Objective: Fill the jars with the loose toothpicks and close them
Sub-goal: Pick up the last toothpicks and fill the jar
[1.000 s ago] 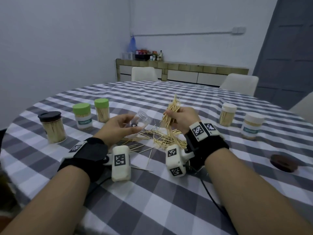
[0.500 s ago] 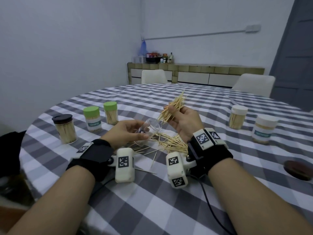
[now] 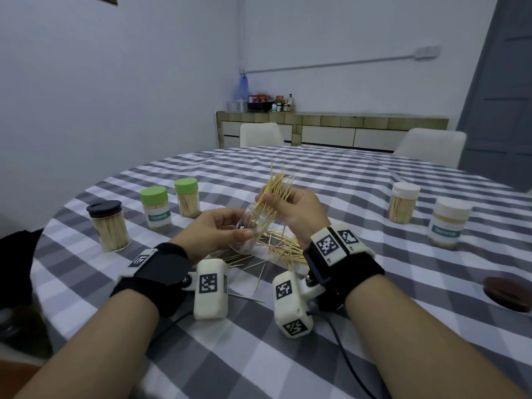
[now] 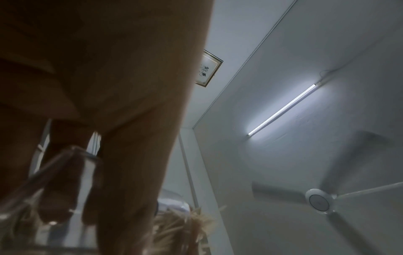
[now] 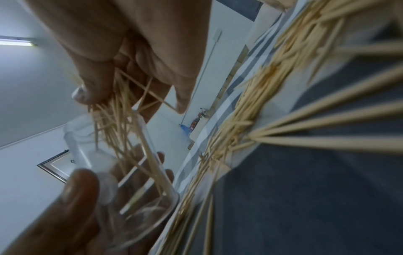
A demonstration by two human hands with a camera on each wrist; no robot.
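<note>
A: Why do we tilt the clear jar (image 3: 250, 230) w/ our left hand (image 3: 218, 231) curled round it?
B: So its mouth faces the bundle (image 3: 272, 194) our right hand (image 3: 296, 210) pinches; tips are already inside.
A: The rest?
B: Loose toothpicks (image 3: 283, 246) lie on the surface (image 3: 316, 370) right below, approx. under the jar.

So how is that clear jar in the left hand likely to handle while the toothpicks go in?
The clear jar looks thin-walled and nearly empty, so probably light. Its smooth round wall may slip or roll if set down tilted as now. The left hand holds it while the right hand feeds the toothpick bundle in; stray picks may splay past the mouth.
</note>
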